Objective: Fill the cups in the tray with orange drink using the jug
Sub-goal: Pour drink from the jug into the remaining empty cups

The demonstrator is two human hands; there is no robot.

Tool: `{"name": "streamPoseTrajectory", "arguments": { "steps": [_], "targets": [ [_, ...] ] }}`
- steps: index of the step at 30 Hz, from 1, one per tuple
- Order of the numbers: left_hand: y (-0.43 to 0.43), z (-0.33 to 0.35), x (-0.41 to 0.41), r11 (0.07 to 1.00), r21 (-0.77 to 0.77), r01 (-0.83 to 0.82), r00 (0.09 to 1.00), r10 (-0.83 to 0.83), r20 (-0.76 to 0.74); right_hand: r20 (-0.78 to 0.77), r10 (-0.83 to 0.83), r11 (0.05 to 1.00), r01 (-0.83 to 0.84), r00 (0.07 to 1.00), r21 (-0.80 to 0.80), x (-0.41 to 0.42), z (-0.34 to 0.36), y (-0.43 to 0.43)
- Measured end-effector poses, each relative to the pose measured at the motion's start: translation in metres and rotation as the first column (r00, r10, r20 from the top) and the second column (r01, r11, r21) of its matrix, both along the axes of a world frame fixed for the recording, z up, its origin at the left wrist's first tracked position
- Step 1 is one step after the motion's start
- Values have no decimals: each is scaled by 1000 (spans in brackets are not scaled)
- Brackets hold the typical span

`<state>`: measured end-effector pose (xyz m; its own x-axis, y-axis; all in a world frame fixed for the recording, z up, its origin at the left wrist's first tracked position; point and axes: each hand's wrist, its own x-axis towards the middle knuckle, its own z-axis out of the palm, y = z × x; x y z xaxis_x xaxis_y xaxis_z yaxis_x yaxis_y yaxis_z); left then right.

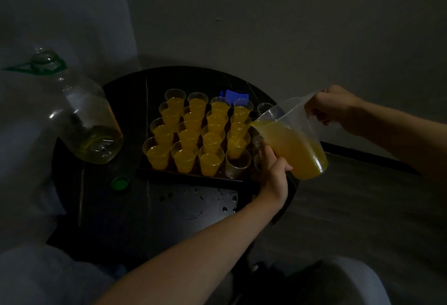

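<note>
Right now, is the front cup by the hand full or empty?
Empty. The front cup looks clear with no orange inside, unlike the filled cups beside it.

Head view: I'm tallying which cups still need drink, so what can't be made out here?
All in the head view:
- Rightmost cups: mostly hidden by the jug and left hand; fill levels unclear.
- Left hand's fingers: behind the hand itself; gripping a cup or steadying the jug, cannot tell.
- Jug handle: covered by the right hand.
- Blue object: partly behind cups, too dark to identify.
</note>
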<state>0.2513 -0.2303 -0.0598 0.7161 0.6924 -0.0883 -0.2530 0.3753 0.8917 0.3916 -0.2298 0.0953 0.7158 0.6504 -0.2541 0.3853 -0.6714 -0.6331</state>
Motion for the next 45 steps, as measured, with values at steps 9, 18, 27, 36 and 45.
{"name": "streamPoseTrajectory", "arguments": {
  "steps": [9,18,27,36,45],
  "targets": [
    [12,-2,-6,996,80,-47,999,46,16,-73,1,985,12,997,175,-7,-2,-14],
    [-8,-9,-25,999,4,-39,994,39,101,-71,36,991,-27,997,128,-31,0,-26],
    [-31,-12,-45,995,-94,24,995,-15,94,-102,42,997,-35,994,74,-44,-8,-41],
    [-41,-15,-50,990,-133,50,997,-40,73,-133,41,998,-33,990,56,-56,-3,-46],
    [-50,-8,-48,966,-256,31,998,-14,68,-90,52,998,-54,995,-16,-55,-1,-48]
  ]
}}
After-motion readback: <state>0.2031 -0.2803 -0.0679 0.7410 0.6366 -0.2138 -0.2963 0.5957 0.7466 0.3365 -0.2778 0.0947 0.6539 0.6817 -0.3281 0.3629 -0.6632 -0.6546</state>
